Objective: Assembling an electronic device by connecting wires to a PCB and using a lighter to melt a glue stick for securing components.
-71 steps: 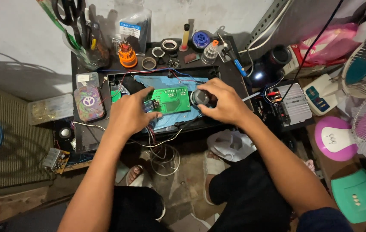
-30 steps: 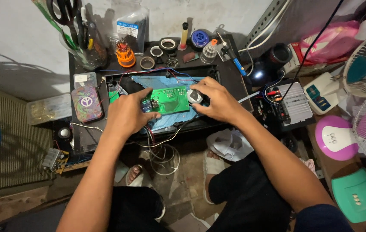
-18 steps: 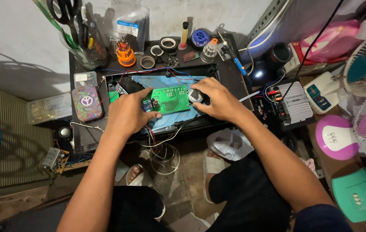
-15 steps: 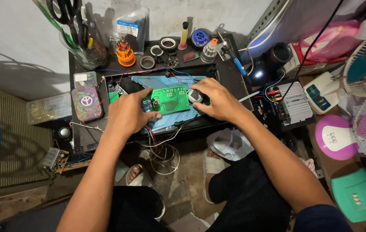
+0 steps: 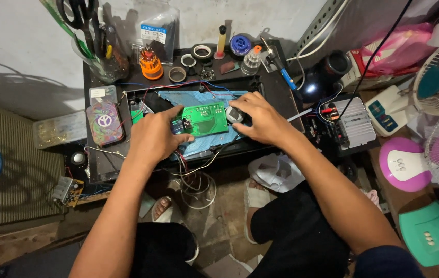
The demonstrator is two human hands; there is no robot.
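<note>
Phone case [image 5: 104,122] with a swirled pattern is seen at the left of the dark workbench [image 5: 276,77]. Just right of it, the left hand [image 5: 156,135] is laid with fingers curled over the left edge of a green circuit board [image 5: 205,119], which rests on a blue mat [image 5: 188,98] mid-bench. At the board's right edge, a small grey part [image 5: 233,114] is pinched by the right hand [image 5: 260,118].

Orange screwdriver set [image 5: 150,64] stands beside tape rolls [image 5: 201,51].
</note>
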